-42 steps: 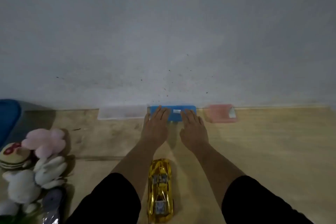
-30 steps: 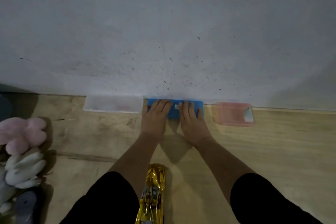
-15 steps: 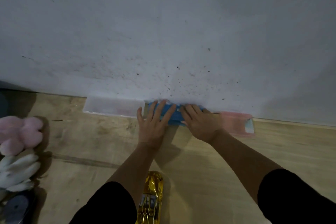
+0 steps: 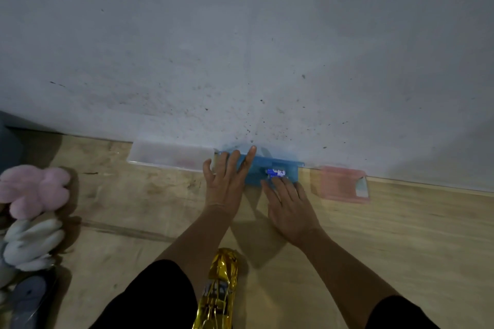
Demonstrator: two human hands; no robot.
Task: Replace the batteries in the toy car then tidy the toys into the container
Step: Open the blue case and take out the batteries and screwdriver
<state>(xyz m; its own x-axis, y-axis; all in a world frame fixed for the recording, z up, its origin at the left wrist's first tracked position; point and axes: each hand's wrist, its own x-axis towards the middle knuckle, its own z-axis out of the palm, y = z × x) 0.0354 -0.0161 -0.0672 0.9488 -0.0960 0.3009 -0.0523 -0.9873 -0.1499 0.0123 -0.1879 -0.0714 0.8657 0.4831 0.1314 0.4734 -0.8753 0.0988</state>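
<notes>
A blue plastic box (image 4: 290, 171) lies on the wooden floor against the wall, with blue-and-white batteries (image 4: 276, 172) showing inside it. My left hand (image 4: 227, 184) lies flat on the box's left part, fingers straight. My right hand (image 4: 290, 207) sits at the box's near edge, its fingertips touching just below the batteries; whether they pinch one is unclear. The gold toy car (image 4: 219, 291) stands on the floor between my forearms, its rear end cut off by the bottom of the frame.
A clear plastic box (image 4: 171, 157) lies left of the blue one, a pink box (image 4: 340, 184) to the right, both against the grey wall. Plush toys, one pink (image 4: 34, 189) and one white (image 4: 32, 240), are piled at the left edge.
The blue box's inside now shows, with batteries visible. My right hand has drawn back from the box's top to its near edge. My left hand stays on the left part.
</notes>
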